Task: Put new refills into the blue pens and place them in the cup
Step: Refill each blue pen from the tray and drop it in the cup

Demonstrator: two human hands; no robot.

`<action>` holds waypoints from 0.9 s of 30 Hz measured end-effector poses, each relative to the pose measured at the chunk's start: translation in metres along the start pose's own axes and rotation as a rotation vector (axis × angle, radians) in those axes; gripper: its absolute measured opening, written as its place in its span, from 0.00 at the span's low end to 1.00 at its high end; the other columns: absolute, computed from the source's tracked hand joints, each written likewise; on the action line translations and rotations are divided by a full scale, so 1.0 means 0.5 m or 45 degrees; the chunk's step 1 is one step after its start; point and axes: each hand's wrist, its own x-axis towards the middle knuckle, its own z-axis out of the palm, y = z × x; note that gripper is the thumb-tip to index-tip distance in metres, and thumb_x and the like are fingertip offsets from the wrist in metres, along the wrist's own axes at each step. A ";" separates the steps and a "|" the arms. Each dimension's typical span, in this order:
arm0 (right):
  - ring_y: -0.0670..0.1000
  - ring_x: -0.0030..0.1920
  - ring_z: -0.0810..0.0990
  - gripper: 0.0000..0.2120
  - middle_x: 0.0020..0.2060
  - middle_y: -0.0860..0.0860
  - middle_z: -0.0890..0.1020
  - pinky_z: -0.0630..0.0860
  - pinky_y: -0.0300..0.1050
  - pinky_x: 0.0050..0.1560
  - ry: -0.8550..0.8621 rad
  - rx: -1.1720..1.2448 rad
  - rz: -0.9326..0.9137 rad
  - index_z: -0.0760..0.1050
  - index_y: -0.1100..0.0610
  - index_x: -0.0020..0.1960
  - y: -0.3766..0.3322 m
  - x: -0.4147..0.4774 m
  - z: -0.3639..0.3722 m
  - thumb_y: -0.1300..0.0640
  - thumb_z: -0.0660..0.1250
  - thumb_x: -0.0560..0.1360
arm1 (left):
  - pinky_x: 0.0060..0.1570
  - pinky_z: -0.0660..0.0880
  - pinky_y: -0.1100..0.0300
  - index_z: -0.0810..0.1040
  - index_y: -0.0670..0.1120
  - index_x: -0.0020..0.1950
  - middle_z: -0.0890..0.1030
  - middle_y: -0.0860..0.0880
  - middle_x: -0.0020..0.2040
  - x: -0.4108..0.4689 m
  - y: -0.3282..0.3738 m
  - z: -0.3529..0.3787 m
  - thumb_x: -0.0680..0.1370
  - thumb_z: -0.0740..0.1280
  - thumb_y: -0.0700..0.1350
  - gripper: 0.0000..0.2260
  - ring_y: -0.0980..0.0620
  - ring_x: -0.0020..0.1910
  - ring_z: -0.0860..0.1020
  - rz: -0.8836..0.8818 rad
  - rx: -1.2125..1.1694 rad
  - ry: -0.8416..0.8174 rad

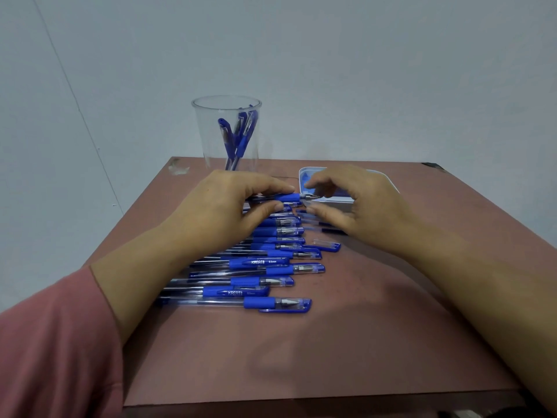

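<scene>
A: grip status?
B: L hand (232, 206) pinching 1 pen (287, 197) at its blue grip section, index on top, thumb under. Pen's up off the table, approx level, uncapped, metal tip pointing right.
A: R hand?
B: R hand (349, 203) right at that tip. Fingers curled above it, thumb below. Can't tell if it's pinching the tip or just next to it, too blurry.
A: cup?
B: clear cup (226, 134) upright at far edge of table (376, 312), behind L hand. At least 2 blue pens leaning inside.
A: other stock?
B: row of pens (271, 268) flat on table below L hand, parallel, tips right, near ones capped. 1 loose cap (327, 245) just beside the row's right side. White tray (337, 205) behind R hand, contents unclear. Thin dark sticks (331, 231) under R thumb, can't tell what they are. Pink sleeve (54, 342) on L arm.
</scene>
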 end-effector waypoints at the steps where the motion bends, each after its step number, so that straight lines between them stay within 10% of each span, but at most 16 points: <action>1: 0.41 0.45 0.77 0.08 0.43 0.40 0.78 0.75 0.39 0.49 0.001 0.007 -0.012 0.78 0.52 0.53 -0.002 0.001 0.000 0.56 0.71 0.75 | 0.43 0.69 0.80 0.79 0.59 0.60 0.72 0.76 0.42 0.000 0.000 0.000 0.75 0.69 0.49 0.14 0.75 0.45 0.74 0.004 0.000 0.001; 16: 0.40 0.44 0.74 0.05 0.42 0.38 0.77 0.68 0.28 0.48 0.009 0.006 -0.005 0.80 0.53 0.51 -0.009 0.003 0.002 0.56 0.70 0.75 | 0.46 0.71 0.76 0.80 0.59 0.60 0.73 0.74 0.43 -0.001 0.000 0.001 0.75 0.70 0.47 0.14 0.72 0.43 0.75 -0.003 0.002 0.014; 27: 0.41 0.46 0.73 0.15 0.40 0.41 0.74 0.72 0.41 0.45 -0.552 -0.049 0.212 0.82 0.41 0.46 0.005 -0.017 -0.049 0.33 0.65 0.68 | 0.45 0.75 0.66 0.80 0.60 0.59 0.77 0.67 0.44 0.002 -0.015 -0.001 0.76 0.70 0.47 0.14 0.64 0.47 0.78 -0.113 0.000 -0.019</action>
